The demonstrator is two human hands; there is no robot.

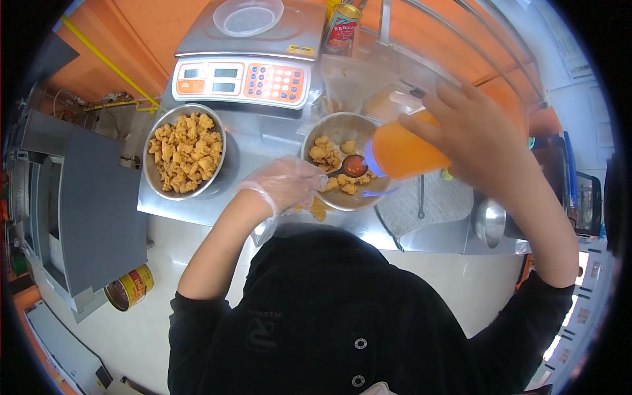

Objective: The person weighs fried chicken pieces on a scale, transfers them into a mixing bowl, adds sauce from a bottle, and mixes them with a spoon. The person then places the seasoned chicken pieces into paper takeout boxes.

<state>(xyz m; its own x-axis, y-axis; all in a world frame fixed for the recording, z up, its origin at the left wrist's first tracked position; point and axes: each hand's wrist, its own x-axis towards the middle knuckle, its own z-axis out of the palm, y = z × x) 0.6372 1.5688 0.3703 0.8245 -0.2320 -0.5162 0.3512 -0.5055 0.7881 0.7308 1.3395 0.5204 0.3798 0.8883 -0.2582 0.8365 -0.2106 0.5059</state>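
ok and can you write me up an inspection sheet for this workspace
Surface: shiny steel table; grey textured sheet on it.
Things in use: round steel bowl with golden-brown fried pieces; dark spoon of red sauce above it; orange plastic bottle tilted, purple cap toward the spoon; fuller steel bowl at left.
Clutter: white-and-orange scale bearing clear plastic dish; red tin.
Hands: clear-gloved left hand holds the spoon; right hand holds the bottle.
Cables: thin white line at far left, cable or hose unclear.
Surroundings: orange wall; yellow pipe; red-and-yellow tin on pale floor.

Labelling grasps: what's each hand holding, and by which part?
Left hand: the spoon, by its dark handle. Right hand: the orange bottle, by its body, not the cap.
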